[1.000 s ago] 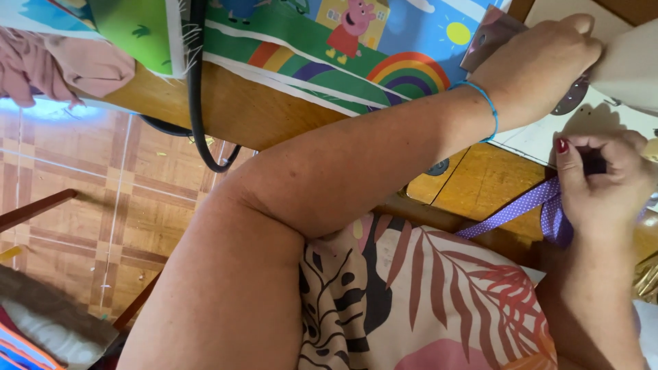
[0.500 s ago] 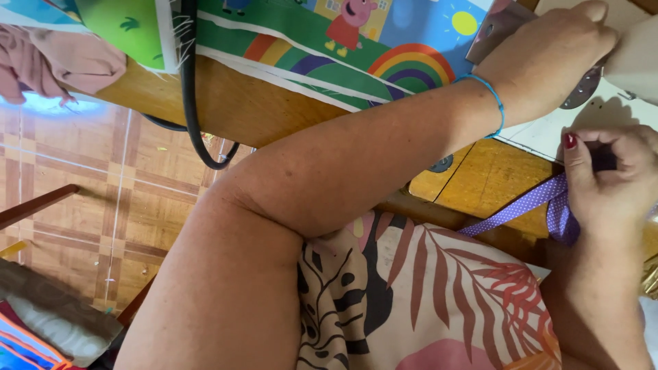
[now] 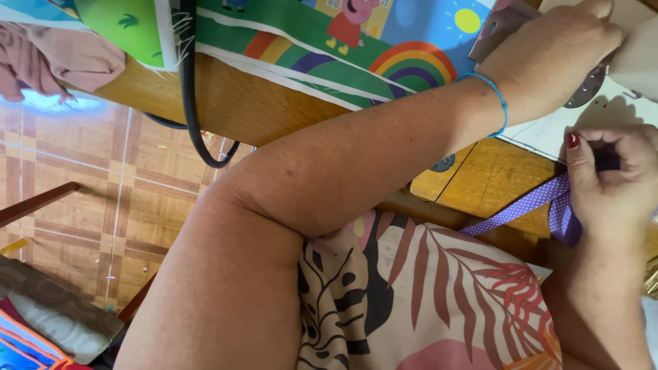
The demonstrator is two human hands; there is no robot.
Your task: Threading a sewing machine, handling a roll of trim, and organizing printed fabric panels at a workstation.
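Observation:
My left hand (image 3: pixel 555 51) reaches across a wooden table (image 3: pixel 260 103) and rests with curled fingers against a pale machine body (image 3: pixel 634 58) and its metal plate (image 3: pixel 586 85) at the upper right; a blue cord bracelet circles the wrist. Whether it grips anything there is hidden. My right hand (image 3: pixel 610 181), nails painted red, pinches a purple dotted ribbon (image 3: pixel 528 205) that runs down-left off the table edge toward my lap.
A bright cartoon-print fabric (image 3: pixel 356 41) with a rainbow lies on the table. A black cable (image 3: pixel 188 89) hangs over the table's edge. Pink cloth (image 3: pixel 48 58) lies at upper left, and a tiled floor (image 3: pixel 89 205) shows below. A leaf-print garment (image 3: pixel 439 301) covers my lap.
The view has shifted slightly; both hands stay in nearly the same places, with the right hand still pinching the ribbon.

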